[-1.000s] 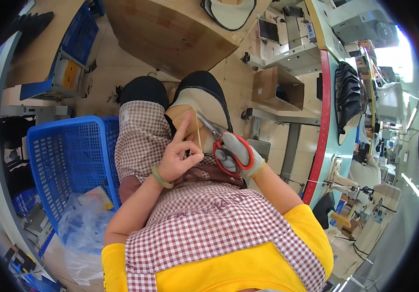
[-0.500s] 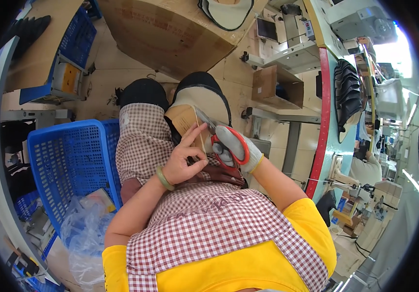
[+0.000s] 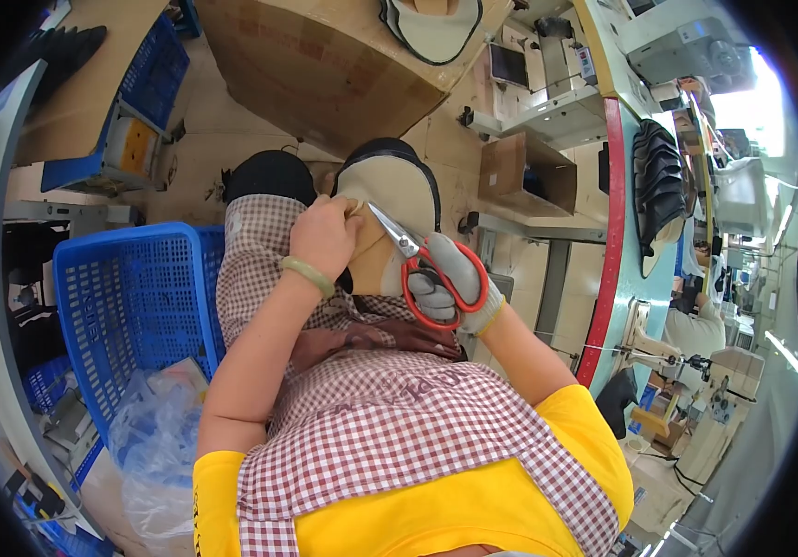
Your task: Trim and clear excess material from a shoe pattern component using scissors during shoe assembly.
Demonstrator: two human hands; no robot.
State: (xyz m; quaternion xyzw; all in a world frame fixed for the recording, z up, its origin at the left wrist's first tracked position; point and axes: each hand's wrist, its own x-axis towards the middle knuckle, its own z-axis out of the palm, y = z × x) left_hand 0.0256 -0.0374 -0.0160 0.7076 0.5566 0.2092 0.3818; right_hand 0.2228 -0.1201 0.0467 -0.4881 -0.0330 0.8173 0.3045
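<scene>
Across my lap lies a cream shoe upper with a black rim and a tan inner part. My left hand, bare with a pale green bangle on the wrist, is closed in a pinch at the upper edge of the tan part. Whatever sits between those fingertips is too small to make out. In a grey glove, my right hand grips red-handled scissors. Their metal blades lie over the upper, tips pointing toward my left fingertips and a little apart from them.
A blue plastic crate with clear plastic bags stands at my left. Ahead is a large cardboard box bearing another cream piece. A smaller carton and a red-edged workbench with stacked black pieces are to the right.
My left hand has moved up and away from me, its spread fingers now drawn into a pinch. The scissors have turned so that their blades show more fully; the pale strand seen before is hardly visible.
</scene>
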